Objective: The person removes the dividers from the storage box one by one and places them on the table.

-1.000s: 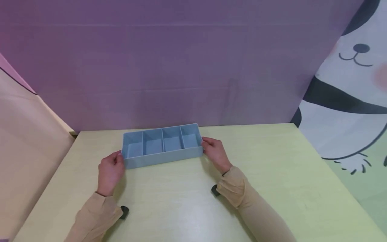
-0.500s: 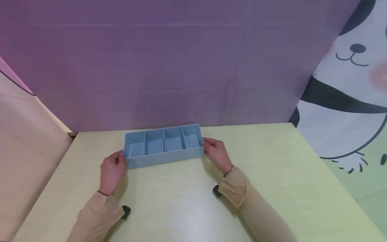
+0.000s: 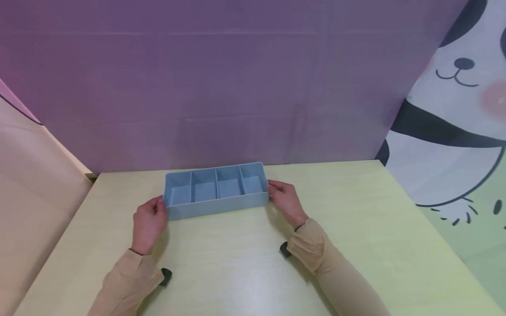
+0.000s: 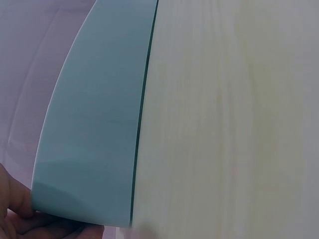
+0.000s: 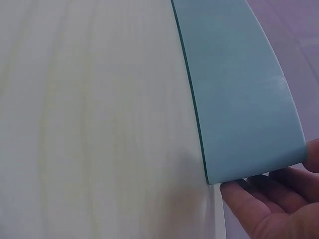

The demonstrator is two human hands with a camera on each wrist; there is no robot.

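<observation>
A light blue divided storage box (image 3: 217,207) lies near the table's back edge in the head view, slightly askew, its open compartments facing up with nothing seen inside. My left hand (image 3: 149,224) holds its left end, thumb at the rim. At the opposite end, my right hand (image 3: 287,202) grips the box between thumb and fingers. The left wrist view shows the box's smooth long side (image 4: 94,119), with fingers (image 4: 55,226) curled against its end. In the right wrist view, fingers (image 5: 249,204) reach along the other end and the thumb touches the rim.
The pale wood table (image 3: 229,263) extends in front of the box and to both sides. A purple cloth backdrop (image 3: 237,87) rises behind the back edge. A panda-print sheet (image 3: 446,171) hangs at the right, a pale cloth (image 3: 35,197) at the left.
The box and both hands have shifted slightly to the right across the table, both hands keeping hold of its ends. The head view has turned a little as well.
</observation>
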